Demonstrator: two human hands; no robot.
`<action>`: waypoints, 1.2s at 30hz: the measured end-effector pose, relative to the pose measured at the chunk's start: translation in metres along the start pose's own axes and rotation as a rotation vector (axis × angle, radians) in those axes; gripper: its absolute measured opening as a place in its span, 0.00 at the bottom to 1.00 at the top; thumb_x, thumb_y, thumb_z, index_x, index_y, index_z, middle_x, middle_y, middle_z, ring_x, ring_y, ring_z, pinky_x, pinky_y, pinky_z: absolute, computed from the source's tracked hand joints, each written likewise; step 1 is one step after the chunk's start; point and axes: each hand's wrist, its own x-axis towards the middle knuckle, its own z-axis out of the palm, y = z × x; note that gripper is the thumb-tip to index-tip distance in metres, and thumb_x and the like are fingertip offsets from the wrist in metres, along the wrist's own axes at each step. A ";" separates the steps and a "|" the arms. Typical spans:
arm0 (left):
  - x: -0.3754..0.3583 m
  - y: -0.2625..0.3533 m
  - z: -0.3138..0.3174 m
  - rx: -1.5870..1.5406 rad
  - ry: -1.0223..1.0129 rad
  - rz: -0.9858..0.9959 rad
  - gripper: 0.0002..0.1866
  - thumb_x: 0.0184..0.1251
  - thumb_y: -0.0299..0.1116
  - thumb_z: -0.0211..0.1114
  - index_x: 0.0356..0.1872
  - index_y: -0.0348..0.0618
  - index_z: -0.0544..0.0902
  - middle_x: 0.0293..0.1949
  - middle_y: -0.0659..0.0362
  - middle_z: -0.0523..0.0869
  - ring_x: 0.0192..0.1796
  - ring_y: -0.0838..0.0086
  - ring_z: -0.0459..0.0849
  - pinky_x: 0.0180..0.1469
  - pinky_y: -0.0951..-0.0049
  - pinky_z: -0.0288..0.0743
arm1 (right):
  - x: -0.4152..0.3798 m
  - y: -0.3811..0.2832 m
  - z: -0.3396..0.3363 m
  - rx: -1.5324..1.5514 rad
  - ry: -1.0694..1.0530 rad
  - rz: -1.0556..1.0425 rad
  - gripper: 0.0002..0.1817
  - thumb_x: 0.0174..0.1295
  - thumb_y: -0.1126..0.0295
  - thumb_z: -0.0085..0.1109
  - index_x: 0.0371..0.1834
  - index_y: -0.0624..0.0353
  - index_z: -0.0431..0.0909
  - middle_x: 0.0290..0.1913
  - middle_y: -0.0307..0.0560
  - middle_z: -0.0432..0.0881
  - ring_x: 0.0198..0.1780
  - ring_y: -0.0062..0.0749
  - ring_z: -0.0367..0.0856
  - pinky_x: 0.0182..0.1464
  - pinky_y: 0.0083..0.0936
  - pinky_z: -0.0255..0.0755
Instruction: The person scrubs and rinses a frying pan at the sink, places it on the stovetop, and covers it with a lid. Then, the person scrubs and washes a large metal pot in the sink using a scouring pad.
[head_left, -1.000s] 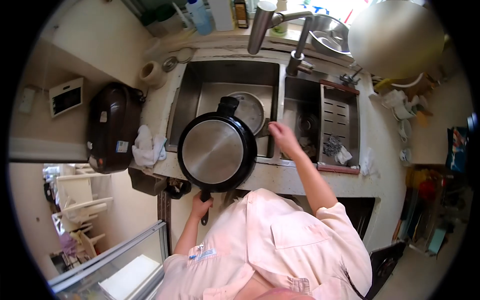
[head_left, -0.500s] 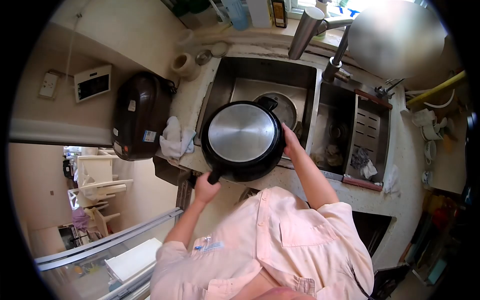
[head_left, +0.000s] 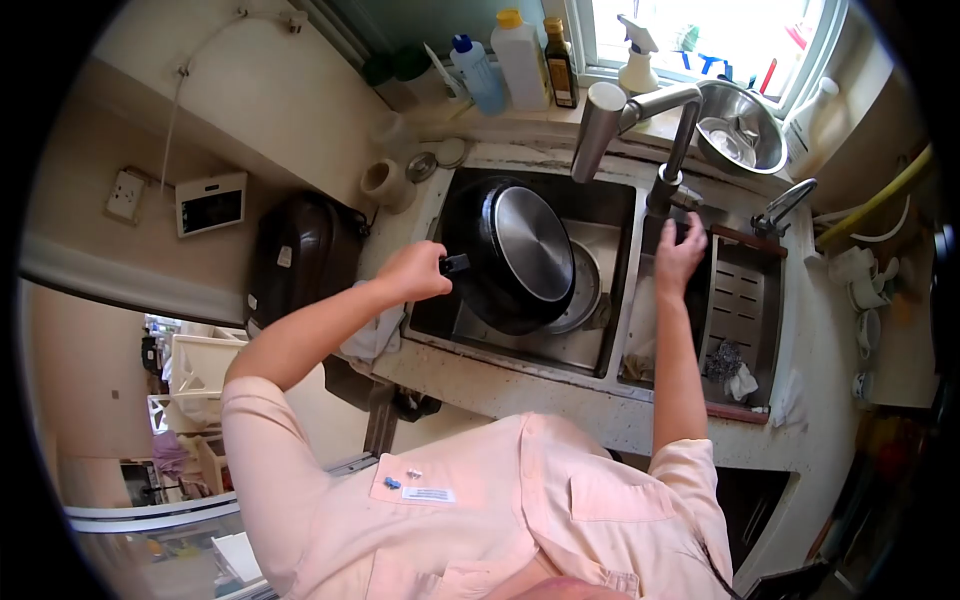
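A black pan (head_left: pixel 533 243) with a round silver base is tilted over the left sink basin (head_left: pixel 470 325), its base facing right and up. My left hand (head_left: pixel 418 272) is closed around the pan's handle at its left side. Near the base of the faucet (head_left: pixel 600 120), over the right basin, is my right hand (head_left: pixel 680 257), with its fingers apart and nothing in them. Behind the pan, a round metal lid or plate (head_left: pixel 583 300) lies partly hidden in the left basin.
A slotted drain tray (head_left: pixel 735 290) with a steel scourer (head_left: pixel 722 360) is at the right. A steel bowl (head_left: pixel 765 125) and several bottles stand along the sill. A white cloth (head_left: pixel 375 335) and a dark appliance (head_left: pixel 300 245) are at the left.
The pan has moved from the sink's front edge up over the left basin and tilted. My right hand has let go of its rim and moved right, towards the faucet.
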 end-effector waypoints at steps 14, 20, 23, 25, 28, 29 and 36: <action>0.102 0.073 -0.030 0.227 -0.277 0.110 0.13 0.38 0.31 0.65 0.30 0.40 0.78 0.20 0.58 0.82 0.23 0.71 0.83 0.27 0.69 0.74 | 0.098 0.036 0.006 -0.158 -0.315 0.020 0.19 0.60 0.59 0.50 0.41 0.64 0.81 0.39 0.62 0.81 0.43 0.53 0.80 0.48 0.38 0.72; 0.110 0.087 -0.035 0.222 -0.304 0.100 0.14 0.39 0.32 0.65 0.30 0.41 0.77 0.21 0.59 0.82 0.24 0.71 0.84 0.28 0.71 0.75 | 0.099 0.030 -0.003 -0.121 -0.374 0.005 0.18 0.59 0.63 0.48 0.42 0.67 0.79 0.38 0.64 0.80 0.44 0.56 0.79 0.48 0.38 0.71; 0.105 0.100 -0.040 0.233 -0.307 0.116 0.15 0.39 0.30 0.64 0.34 0.40 0.77 0.21 0.58 0.82 0.22 0.70 0.83 0.27 0.70 0.74 | 0.099 0.030 -0.005 -0.120 -0.419 0.021 0.18 0.60 0.63 0.48 0.43 0.66 0.79 0.38 0.65 0.80 0.44 0.56 0.79 0.47 0.38 0.71; 0.104 0.107 -0.041 0.252 -0.300 0.122 0.15 0.39 0.30 0.64 0.34 0.41 0.77 0.21 0.58 0.81 0.23 0.70 0.83 0.27 0.70 0.74 | 0.094 0.033 -0.004 -0.080 -0.379 0.012 0.18 0.60 0.63 0.48 0.44 0.66 0.79 0.39 0.65 0.79 0.43 0.56 0.79 0.47 0.38 0.71; 0.105 0.113 -0.042 0.279 -0.312 0.104 0.16 0.39 0.31 0.64 0.35 0.42 0.77 0.22 0.58 0.82 0.24 0.70 0.83 0.28 0.70 0.74 | 0.094 0.031 -0.006 -0.054 -0.390 0.034 0.18 0.60 0.62 0.48 0.45 0.65 0.79 0.39 0.65 0.79 0.43 0.56 0.79 0.46 0.37 0.71; 0.105 0.114 -0.042 0.276 -0.307 0.108 0.17 0.39 0.31 0.64 0.36 0.42 0.77 0.23 0.58 0.82 0.24 0.70 0.83 0.28 0.70 0.73 | 0.094 0.030 -0.007 -0.053 -0.407 0.048 0.18 0.61 0.62 0.48 0.45 0.65 0.79 0.39 0.65 0.79 0.43 0.56 0.79 0.46 0.37 0.71; 0.103 0.126 -0.041 0.387 -0.275 0.176 0.19 0.39 0.32 0.64 0.39 0.43 0.77 0.31 0.55 0.83 0.35 0.62 0.83 0.35 0.65 0.74 | 0.087 0.054 0.008 0.030 -0.244 -0.048 0.17 0.60 0.64 0.48 0.45 0.65 0.78 0.33 0.66 0.79 0.38 0.57 0.79 0.40 0.40 0.71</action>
